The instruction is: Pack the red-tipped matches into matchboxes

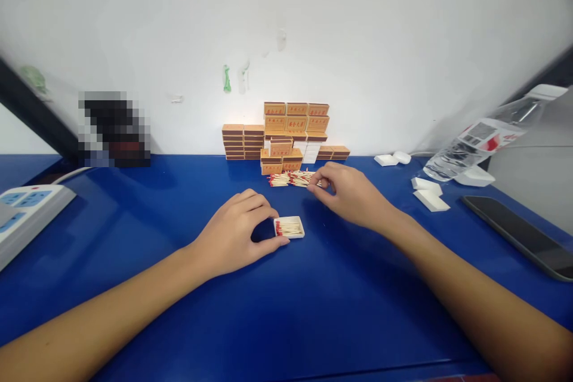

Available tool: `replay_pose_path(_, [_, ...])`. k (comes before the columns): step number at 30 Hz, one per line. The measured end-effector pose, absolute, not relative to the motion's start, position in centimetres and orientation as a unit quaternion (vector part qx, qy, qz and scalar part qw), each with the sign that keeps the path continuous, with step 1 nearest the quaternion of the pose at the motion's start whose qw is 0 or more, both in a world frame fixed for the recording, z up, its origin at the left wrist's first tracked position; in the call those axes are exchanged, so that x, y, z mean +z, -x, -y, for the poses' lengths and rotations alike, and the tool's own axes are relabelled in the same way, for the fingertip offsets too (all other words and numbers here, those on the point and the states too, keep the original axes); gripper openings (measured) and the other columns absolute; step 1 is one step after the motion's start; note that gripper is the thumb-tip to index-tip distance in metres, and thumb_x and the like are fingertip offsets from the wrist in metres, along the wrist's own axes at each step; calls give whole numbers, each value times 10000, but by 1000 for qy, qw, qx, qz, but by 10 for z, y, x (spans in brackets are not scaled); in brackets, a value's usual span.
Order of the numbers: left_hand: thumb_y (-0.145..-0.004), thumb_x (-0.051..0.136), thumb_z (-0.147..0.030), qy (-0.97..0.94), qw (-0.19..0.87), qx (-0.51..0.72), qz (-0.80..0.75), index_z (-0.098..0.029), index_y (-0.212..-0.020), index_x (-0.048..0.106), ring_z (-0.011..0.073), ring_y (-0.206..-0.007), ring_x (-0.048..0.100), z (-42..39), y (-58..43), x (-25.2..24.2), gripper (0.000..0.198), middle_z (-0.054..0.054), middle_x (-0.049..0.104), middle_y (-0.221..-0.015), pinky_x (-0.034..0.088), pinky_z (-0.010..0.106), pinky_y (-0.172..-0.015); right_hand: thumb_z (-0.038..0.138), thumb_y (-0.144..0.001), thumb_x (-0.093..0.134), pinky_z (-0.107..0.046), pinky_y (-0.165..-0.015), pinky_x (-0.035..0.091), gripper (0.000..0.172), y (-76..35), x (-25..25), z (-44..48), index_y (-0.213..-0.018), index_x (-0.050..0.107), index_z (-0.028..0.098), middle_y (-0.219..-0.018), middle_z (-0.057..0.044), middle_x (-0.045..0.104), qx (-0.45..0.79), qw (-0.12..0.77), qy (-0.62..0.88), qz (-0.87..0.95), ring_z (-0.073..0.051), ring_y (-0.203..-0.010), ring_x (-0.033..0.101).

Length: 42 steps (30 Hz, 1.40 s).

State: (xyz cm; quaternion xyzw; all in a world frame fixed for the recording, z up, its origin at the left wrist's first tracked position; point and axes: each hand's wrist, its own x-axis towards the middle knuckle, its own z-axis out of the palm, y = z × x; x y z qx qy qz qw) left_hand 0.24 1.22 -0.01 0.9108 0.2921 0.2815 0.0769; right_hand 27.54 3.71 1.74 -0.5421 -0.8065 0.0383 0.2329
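A small white matchbox tray (290, 227) holding several red-tipped matches lies on the blue table (313, 310). My left hand (237, 233) curls round its left side, thumb and forefinger touching the tray's edge. My right hand (351, 194) reaches to a loose pile of matches (290, 178) further back, its fingertips pinched at the pile's right end; whether a match is between them is too small to tell. Behind the pile stand stacked orange matchboxes (286, 131) against the white wall.
A white power strip (27, 209) sits at the left edge. At the right lie empty white trays (430, 194), a tilted plastic water bottle (478, 143), a white earbud case (401, 157) and a dark phone (521, 233).
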Motion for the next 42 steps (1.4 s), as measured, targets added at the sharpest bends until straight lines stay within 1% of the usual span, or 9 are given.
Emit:
replay_pose_path(2, [-929,771,-425,-912,81,281,-288,-190,-1064,730,253,-954,647,-12,-3,0,275,75,735,-1014,546,442,-880,300,-938,666,-334,-723,428,117,-284,10,-46,-912,669,187,-940,-70,664,21,220,561,798,-206,-799,606])
replay_pose_path(5, [-930,771,-415,-914,84,278,-284,-184,-1063,735,250,-948,642,-12,-2,1,270,76,732,-1004,547,442,-874,313,-953,654,-335,-748,449,130,-289,1,-54,-938,662,184,-968,-73,643,41,209,541,813,-203,-812,607])
replay_pose_path(14, [-927,773,-410,-914,82,279,-284,-194,-1058,737,251,-942,648,-12,-3,1,255,75,734,-1004,551,444,-881,327,-983,638,-341,-783,459,138,-274,-10,-61,-990,635,190,-1021,-74,648,38,246,521,817,-221,-906,618])
replay_pose_path(17, [-926,774,-416,-913,81,279,-284,-197,-1052,732,251,-939,647,-12,-3,1,256,72,730,-999,551,441,-882,302,-993,617,-336,-769,449,123,-273,-10,-62,-945,628,189,-1002,-76,651,39,235,530,814,-215,-876,610])
replay_pose_path(23, [-926,777,-403,-914,78,280,-283,-176,-1048,727,252,-951,645,-13,-3,0,263,73,731,-1012,549,445,-897,268,-1017,563,-317,-711,417,168,-280,2,-56,-867,580,194,-957,-74,609,46,178,508,841,-189,-778,564])
replay_pose_path(27, [-927,774,-412,-913,79,278,-287,-184,-1047,723,253,-950,646,-13,-3,0,262,72,732,-1013,547,443,-891,299,-1015,586,-317,-707,415,163,-284,6,-51,-889,558,201,-968,-72,603,49,164,500,849,-196,-788,554])
replay_pose_path(31, [-928,776,-402,-914,83,276,-286,-189,-1057,718,248,-953,638,-13,-3,0,257,70,730,-1024,544,440,-909,304,-1030,576,-322,-731,425,161,-282,4,-51,-908,562,200,-987,-75,609,60,174,491,852,-202,-819,563])
replay_pose_path(35, [-934,769,-412,-913,85,278,-285,-176,-1054,716,245,-953,632,-14,-2,0,269,72,729,-1020,542,439,-906,296,-1049,527,-340,-782,452,155,-280,4,-49,-936,561,196,-1006,-93,609,82,148,503,848,-219,-856,578])
replay_pose_path(42, [-931,773,-401,-912,87,280,-286,-173,-1051,716,238,-944,632,-15,-2,-1,264,68,733,-1031,541,433,-901,377,-1054,496,-372,-826,475,213,-283,9,-45,-945,562,206,-1020,-105,613,129,143,499,845,-239,-889,590])
